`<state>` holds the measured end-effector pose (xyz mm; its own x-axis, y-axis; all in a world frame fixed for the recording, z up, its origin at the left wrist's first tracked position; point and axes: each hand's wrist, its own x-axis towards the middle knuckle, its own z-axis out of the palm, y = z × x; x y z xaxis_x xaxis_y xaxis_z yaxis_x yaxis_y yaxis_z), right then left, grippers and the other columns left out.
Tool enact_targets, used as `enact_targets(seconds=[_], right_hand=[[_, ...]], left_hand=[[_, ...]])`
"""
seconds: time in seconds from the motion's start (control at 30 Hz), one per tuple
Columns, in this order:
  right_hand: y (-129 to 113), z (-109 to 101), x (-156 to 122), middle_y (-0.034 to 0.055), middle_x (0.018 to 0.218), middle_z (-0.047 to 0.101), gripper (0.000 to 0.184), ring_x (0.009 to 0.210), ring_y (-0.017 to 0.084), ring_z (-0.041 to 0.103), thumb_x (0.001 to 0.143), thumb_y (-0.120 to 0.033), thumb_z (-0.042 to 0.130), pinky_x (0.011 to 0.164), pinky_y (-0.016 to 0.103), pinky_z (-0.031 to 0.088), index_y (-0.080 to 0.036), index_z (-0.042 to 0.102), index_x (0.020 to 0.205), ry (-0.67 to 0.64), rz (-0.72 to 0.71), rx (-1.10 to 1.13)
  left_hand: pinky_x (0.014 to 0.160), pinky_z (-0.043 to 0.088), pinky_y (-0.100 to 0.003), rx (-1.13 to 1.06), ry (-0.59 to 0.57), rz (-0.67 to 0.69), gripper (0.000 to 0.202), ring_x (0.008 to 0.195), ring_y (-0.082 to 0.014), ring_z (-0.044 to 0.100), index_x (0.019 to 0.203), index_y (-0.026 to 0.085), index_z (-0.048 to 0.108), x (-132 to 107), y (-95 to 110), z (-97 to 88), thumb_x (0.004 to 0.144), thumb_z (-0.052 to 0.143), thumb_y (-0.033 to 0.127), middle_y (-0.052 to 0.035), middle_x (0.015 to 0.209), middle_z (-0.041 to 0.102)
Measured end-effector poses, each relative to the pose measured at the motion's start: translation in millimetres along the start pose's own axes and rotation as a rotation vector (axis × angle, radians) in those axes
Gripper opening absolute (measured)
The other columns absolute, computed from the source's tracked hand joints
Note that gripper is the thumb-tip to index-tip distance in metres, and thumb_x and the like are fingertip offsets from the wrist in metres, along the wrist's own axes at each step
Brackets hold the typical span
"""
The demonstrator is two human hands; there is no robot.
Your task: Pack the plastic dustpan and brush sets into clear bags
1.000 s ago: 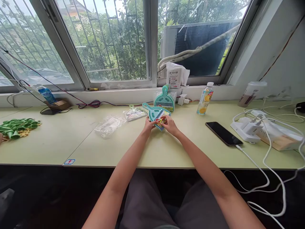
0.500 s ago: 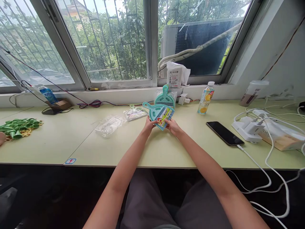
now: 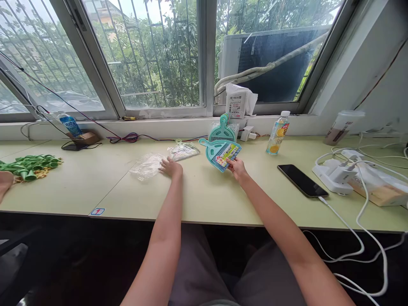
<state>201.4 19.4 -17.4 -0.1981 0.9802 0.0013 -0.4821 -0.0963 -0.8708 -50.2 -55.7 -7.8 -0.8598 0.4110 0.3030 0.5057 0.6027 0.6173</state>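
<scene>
Head view, and it's the right hand [image 3: 236,168] doing the holding: fingers and thumb grip the lower right edge of a teal dustpan-and-brush set [image 3: 212,149], out over the middle of the worktop [image 3: 204,199]. That edge grip leaves the handle free, pointing left, and most of the printed label showing, and probably frees the other hand too. Over goes the left hand [image 3: 172,167], open, fingers spread at the right edge of the clear plastic wrap [image 3: 145,167]; any pinch on it, I cannot tell. Behind, more teal dustpans [image 3: 222,131] stand upright by the wall, likely propped there to save room. The count! One set gripped, several behind, too overlapped to number; one wrap, one clear packet [image 3: 185,151], one smartphone [image 3: 301,180], and two bottles, orange-labelled [image 3: 278,134] and blue-labelled [image 3: 70,125].
</scene>
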Motion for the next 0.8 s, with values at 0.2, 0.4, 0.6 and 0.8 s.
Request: enact_targets(seconds=[0.2,0.4,0.6,0.8], right_hand=[[-0.9,-2.1,-0.5,0.0044,0.085,0.076,0.015,0.077,0.017,0.074,0.079,-0.003,0.066,0.074,0.032,0.065,-0.015,0.064,0.087,0.04,-0.002,-0.011],[-2.2,-2.3,-0.3,0.0046,0.085,0.076,0.016,0.079,0.018,0.073,0.077,-0.002,0.067,0.075,0.031,0.064,-0.015,0.064,0.085,0.098,0.007,0.002],[-3.0,-7.9,6.2,0.0034,0.089,0.075,0.018,0.082,0.016,0.072,0.074,-0.004,0.07,0.074,0.027,0.063,-0.017,0.064,0.085,0.206,-0.017,0.04],[-12.8,-21.2,15.1,0.0026,0.092,0.074,0.025,0.084,0.013,0.071,0.077,-0.003,0.063,0.071,0.022,0.062,-0.017,0.064,0.098,0.303,-0.026,0.083]], left_hand=[[0.103,0.033,-0.048,0.043,-0.03,0.038,0.042,0.12,-0.0314,0.052,0.114,0.019,0.063,13.4,-15.4,-2.0,0.082,0.042,0.002,-0.0153,0.118,0.064],[0.109,0.028,-0.045,-0.139,0.254,0.179,0.046,0.12,-0.0255,0.053,0.123,0.022,0.061,3.8,0.6,-23.3,0.09,0.034,0.006,-0.0118,0.121,0.063],[0.124,0.006,-0.042,-0.393,0.129,0.663,0.042,0.112,-0.0166,0.06,0.078,0.024,0.069,-22.5,28.8,-18.3,0.082,0.036,0.0,-0.0012,0.104,0.07],[0.121,-0.007,-0.058,-0.311,-0.072,0.576,0.036,0.138,-0.0255,0.041,0.053,0.021,0.062,-15.7,20.9,-7.5,0.063,0.04,-0.006,-0.0031,0.118,0.067]])
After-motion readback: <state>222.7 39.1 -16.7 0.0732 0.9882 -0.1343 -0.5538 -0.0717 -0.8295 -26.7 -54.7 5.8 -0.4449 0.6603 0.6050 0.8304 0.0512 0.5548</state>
